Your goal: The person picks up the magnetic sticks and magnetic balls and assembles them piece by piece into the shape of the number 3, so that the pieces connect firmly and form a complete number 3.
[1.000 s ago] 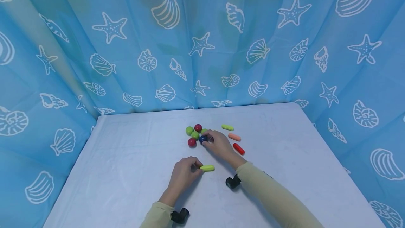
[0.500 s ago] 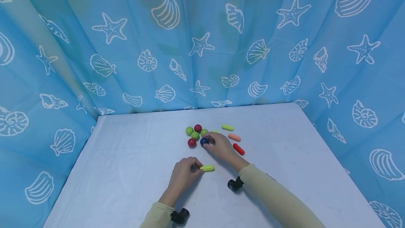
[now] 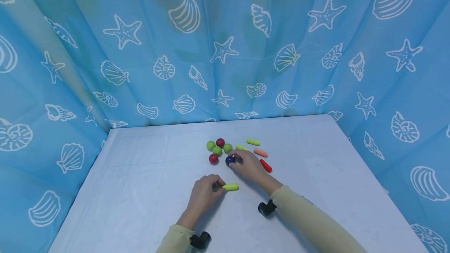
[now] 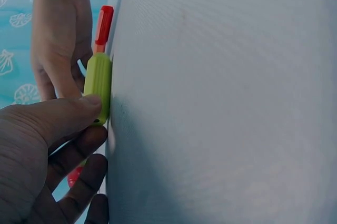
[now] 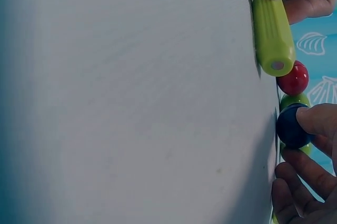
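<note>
Since the earlier head frames, blue ball (image 3: 230, 161) and right hand (image 3: 250, 166) shift slightly down and right, away from the green balls (image 3: 217, 151) and red balls (image 3: 213, 158); left hand (image 3: 205, 191) and its yellow-green stick (image 3: 230, 187) hold place, lower centre of frame. Blue ball sits near frame centre, pinched between right thumb and finger, other fingers loosely bent. Left thumb and forefinger pinch the left end of the stick. Ball on the white tabletop (image 3: 147, 167) or just over it: cannot tell.

Risks, as judged: ball is smooth and round, grip is fingertips only; an uneven squeeze could shoot it out, and a roll up-left would scatter the cluster. Red stick (image 3: 266, 166) lies close against the right hand's far side; a careless sideways sweep could knock it.

Looks: ball glossy, dark navy. Stick matte-bright, ribbed lengthwise, edges rounded, a small pale disc on its free end in the right wrist view
</note>
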`<act>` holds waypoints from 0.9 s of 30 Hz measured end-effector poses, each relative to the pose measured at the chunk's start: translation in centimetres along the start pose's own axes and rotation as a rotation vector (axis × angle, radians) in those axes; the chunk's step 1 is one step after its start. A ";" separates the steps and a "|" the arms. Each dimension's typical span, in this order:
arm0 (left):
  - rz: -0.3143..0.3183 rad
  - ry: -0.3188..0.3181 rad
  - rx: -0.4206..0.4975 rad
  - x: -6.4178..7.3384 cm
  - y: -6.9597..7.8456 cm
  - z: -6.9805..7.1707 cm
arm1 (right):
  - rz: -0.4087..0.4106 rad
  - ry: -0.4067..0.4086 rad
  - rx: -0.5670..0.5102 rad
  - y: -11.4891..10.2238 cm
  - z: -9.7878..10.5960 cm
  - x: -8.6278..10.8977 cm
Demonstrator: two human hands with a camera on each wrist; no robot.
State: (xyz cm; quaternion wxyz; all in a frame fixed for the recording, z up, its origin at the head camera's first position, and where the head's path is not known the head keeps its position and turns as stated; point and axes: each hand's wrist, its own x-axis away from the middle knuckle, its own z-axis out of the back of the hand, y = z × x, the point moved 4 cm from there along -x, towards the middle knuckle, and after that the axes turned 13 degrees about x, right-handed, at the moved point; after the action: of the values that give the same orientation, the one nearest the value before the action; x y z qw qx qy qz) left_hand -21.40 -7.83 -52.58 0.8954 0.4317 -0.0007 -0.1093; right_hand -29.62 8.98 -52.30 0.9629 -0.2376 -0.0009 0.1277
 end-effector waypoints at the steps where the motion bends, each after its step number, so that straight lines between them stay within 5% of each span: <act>1: -0.002 -0.001 0.000 0.0 0.0 0.0 | 0.001 0.001 -0.004 0.0 0.1 0.1; 27: -0.002 -0.016 0.000 0.1 -0.1 0.0 | 0.008 -0.017 0.018 1.0 0.5 2.6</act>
State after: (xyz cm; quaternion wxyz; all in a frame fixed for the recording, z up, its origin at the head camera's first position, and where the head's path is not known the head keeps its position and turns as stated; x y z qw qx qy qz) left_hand -21.33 -7.94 -52.65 0.8952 0.4309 -0.0072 -0.1137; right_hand -27.38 10.69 -52.48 0.9645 -0.2278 -0.0068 0.1334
